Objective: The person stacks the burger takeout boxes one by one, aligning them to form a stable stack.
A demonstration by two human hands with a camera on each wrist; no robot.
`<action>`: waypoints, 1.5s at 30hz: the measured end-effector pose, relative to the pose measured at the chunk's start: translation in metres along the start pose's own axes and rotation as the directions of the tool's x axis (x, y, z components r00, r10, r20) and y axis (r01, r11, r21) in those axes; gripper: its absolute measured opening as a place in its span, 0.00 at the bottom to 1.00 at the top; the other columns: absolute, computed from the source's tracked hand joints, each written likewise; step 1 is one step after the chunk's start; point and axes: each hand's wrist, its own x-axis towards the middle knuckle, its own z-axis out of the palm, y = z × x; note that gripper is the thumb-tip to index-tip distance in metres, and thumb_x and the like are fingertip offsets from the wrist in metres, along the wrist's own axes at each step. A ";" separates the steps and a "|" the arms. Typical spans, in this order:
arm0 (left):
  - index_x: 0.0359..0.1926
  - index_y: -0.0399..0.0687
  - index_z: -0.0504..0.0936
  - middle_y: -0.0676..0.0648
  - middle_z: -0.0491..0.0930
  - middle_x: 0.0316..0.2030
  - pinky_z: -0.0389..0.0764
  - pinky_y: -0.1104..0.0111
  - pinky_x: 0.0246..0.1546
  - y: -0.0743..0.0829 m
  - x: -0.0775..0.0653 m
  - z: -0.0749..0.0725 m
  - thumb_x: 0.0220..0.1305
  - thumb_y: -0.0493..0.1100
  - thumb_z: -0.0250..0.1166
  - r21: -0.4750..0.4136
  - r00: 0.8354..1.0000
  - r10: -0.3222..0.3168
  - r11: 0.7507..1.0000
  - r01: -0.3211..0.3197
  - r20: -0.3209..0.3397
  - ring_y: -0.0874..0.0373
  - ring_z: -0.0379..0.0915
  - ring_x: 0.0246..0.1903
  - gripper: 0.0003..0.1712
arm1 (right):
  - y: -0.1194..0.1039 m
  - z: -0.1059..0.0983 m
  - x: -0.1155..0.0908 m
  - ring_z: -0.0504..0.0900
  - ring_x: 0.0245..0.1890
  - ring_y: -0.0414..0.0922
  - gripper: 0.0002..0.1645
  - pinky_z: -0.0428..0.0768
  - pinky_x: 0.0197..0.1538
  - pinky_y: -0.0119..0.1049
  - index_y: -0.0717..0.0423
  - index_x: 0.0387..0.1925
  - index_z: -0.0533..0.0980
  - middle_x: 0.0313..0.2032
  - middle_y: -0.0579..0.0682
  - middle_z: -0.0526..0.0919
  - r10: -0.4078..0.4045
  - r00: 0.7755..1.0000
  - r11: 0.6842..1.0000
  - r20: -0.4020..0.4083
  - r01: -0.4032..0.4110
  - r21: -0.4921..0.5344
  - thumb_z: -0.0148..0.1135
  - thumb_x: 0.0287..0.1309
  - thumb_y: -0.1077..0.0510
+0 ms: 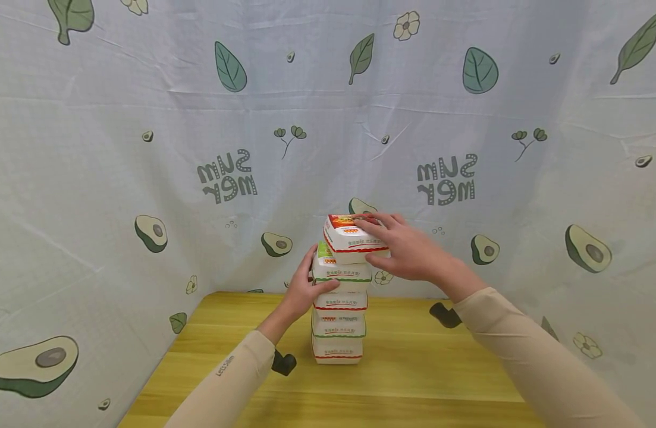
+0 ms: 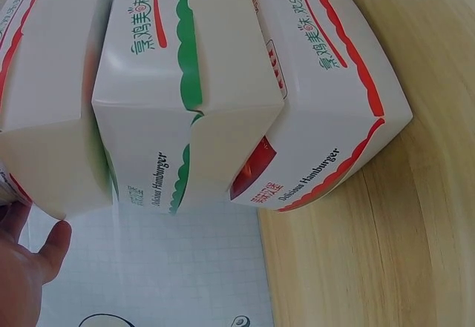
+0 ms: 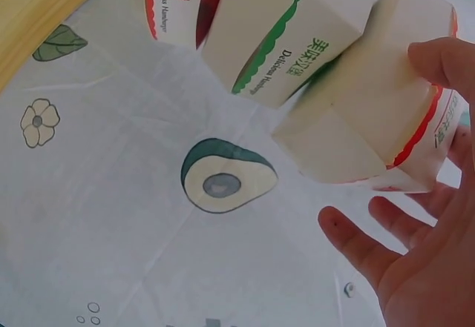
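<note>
Several white paper burger boxes stand in one stack, with red and green trims alternating. The top burger box (image 1: 354,241) has red trim and sits askew, jutting right over the green-trimmed burger box (image 1: 342,274) below it. My right hand (image 1: 405,246) holds the top box at its right side, thumb on the front and fingers across the lid; some fingers (image 3: 352,242) spread clear of it in the right wrist view. At the green-trimmed box's left corner, my left hand (image 1: 301,288) grips with thumb in front and fingers along the side. Its thumb (image 2: 56,249) shows in the left wrist view.
The lowest burger box (image 1: 337,352) rests on the yellow wood-grain table (image 1: 413,368). A pale curtain (image 1: 328,119) printed with avocados and leaves hangs close behind the stack and along both sides.
</note>
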 end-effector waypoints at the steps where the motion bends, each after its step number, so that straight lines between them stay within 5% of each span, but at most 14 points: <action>1: 0.81 0.56 0.43 0.41 0.71 0.63 0.83 0.57 0.50 0.000 0.000 0.000 0.65 0.42 0.70 -0.003 1.000 -0.001 1.000 0.001 0.000 0.48 0.78 0.54 0.55 | 0.000 0.000 0.000 0.60 0.70 0.50 0.45 0.78 0.57 0.54 0.35 0.78 0.56 0.77 0.46 0.56 -0.005 1.000 1.000 -0.001 0.005 0.006 0.65 0.64 0.44; 26: 0.80 0.53 0.43 0.39 0.70 0.63 0.84 0.58 0.47 0.007 0.001 0.001 0.66 0.39 0.67 0.027 0.999 0.030 0.999 -0.031 0.018 0.52 0.80 0.50 0.53 | -0.006 0.008 0.013 0.64 0.64 0.48 0.42 0.79 0.53 0.48 0.37 0.76 0.61 0.74 0.44 0.63 -0.094 0.992 0.994 -0.081 0.097 0.041 0.66 0.64 0.45; 45: 0.80 0.58 0.43 0.40 0.72 0.61 0.85 0.57 0.47 0.004 0.002 0.000 0.66 0.38 0.67 -0.002 0.996 0.076 0.997 -0.076 0.036 0.51 0.81 0.50 0.53 | -0.009 0.013 0.024 0.65 0.66 0.50 0.42 0.75 0.60 0.53 0.40 0.75 0.62 0.72 0.46 0.67 -0.112 0.988 0.993 -0.108 0.114 0.009 0.67 0.63 0.45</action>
